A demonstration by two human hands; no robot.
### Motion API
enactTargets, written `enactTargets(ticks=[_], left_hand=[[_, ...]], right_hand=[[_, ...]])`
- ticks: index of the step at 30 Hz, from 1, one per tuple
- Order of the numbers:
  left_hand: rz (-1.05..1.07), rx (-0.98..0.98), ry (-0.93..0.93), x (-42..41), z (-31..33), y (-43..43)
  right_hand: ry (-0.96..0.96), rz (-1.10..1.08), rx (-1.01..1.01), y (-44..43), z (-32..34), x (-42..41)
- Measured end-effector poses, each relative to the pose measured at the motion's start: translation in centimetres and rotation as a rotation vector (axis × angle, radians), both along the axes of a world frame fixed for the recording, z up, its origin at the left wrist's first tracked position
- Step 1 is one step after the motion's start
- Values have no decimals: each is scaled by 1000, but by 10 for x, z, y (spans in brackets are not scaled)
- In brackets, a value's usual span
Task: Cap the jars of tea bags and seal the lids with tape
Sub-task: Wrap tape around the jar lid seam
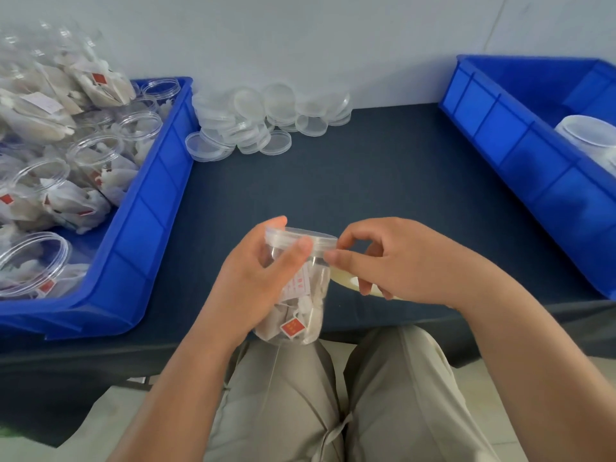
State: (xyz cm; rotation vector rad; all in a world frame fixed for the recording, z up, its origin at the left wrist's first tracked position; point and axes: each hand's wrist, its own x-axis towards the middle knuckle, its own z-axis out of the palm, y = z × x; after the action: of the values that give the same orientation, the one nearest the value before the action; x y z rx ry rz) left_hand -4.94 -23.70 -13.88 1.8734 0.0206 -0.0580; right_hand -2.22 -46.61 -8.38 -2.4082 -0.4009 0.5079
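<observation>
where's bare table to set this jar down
The widest bare patch is the dark table between the left bin and right bin, in front of the lid pile. Crowded: the left bin, packed with open jars.

We look down on a dark blue surface (366,181) carrying a blue bin (146,228) at left, a second blue bin (520,151) at right, clear lids (266,118) heaped upper centre — and a pale tape roll (343,278) lower middle.

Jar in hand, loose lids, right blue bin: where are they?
Jar (300,315): head view, side wall.
Loose lids (278,101): head view, one lid's top.
Right blue bin (520,151): head view, outer wall.
</observation>
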Motion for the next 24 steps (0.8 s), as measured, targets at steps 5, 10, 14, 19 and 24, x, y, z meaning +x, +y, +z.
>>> enactTargets(ticks=[5, 10, 14, 19, 24], left_hand=[[59, 67, -22, -5, 7, -15], [123, 157, -7, 0, 8, -8], [108, 44, 68, 3, 11, 0], [50, -223, 208, -1, 19, 8], [-139, -651, 409, -8, 17, 7]], right_hand=[[-55, -33, -16, 5, -6, -2], [-125, -4, -63, 9, -7, -4], [-141, 50, -49, -4, 0, -5], [-106, 49, -68, -17, 1, -5], [-38, 52, 15, -14, -3, -3]])
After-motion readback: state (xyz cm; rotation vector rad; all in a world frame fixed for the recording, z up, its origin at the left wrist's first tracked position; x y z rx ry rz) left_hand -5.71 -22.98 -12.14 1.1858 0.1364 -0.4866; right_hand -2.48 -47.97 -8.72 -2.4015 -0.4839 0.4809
